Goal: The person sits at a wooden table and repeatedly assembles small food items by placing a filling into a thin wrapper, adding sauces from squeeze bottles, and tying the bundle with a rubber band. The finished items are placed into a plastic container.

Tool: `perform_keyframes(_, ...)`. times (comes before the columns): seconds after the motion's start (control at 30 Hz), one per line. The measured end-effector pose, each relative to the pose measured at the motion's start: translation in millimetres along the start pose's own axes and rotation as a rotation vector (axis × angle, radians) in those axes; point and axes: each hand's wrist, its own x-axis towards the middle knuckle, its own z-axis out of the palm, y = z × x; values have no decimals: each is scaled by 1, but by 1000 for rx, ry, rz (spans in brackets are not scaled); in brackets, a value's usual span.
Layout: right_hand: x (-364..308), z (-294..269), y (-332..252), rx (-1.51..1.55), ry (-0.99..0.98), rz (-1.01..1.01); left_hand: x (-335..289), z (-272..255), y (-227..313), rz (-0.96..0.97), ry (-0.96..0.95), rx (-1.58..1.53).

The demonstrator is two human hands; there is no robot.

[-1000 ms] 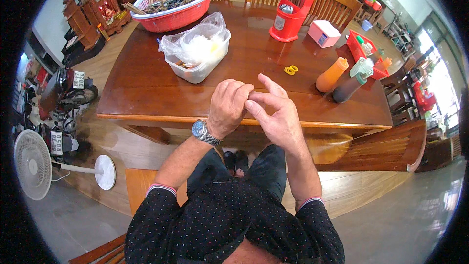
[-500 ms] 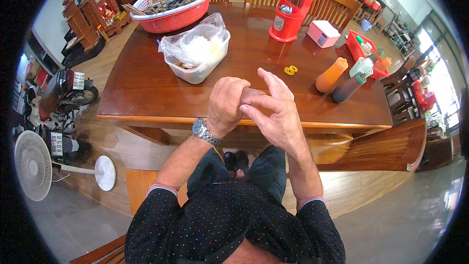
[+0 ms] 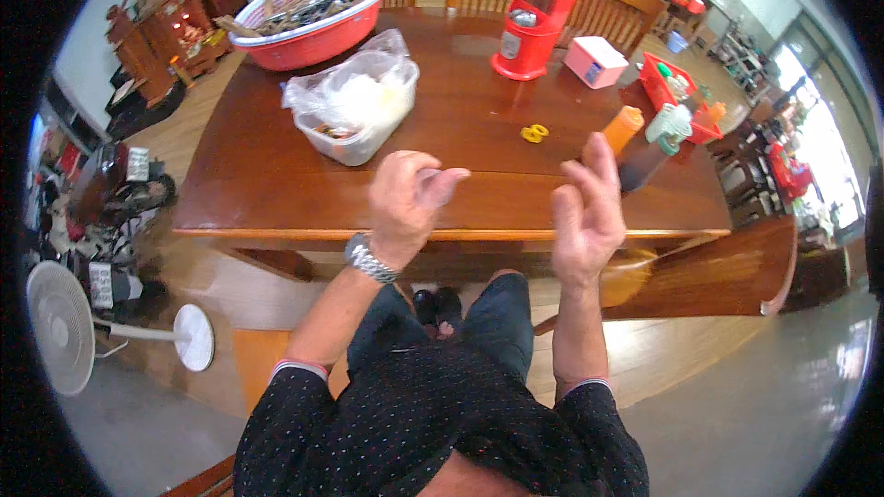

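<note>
My left hand, with a metal watch on its wrist, is curled above the table's near edge. A small see-through piece seems to lie inside its fingers; its kind is not clear. My right hand is apart from it, fingers spread and holding nothing. Beyond its fingertips stand an orange squeeze bottle and a dark sauce bottle, partly covered by the hand. Yellow rubber bands lie between the hands, farther back. A white tub with a clear plastic bag stands beyond my left hand.
On the wooden table are a red basket of chopsticks and cutlery, a red utensil holder, a pink box and a red condiment tray. A chair is at the right; a white fan stands left.
My hands have come apart. The right moved right toward the bottles with its fingers spreading, while the left shifted slightly left and stayed curled.
</note>
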Motion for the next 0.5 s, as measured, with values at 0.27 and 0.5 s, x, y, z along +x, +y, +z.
perform_keyframes(0.27, 37, -126, 183, -279, 291, 532, -3, -2, 6, -188, 3, -119)
perform_keyframes(0.5, 38, -145, 255, -207, 200, 524, -9, -5, 17, -231, -83, -146)
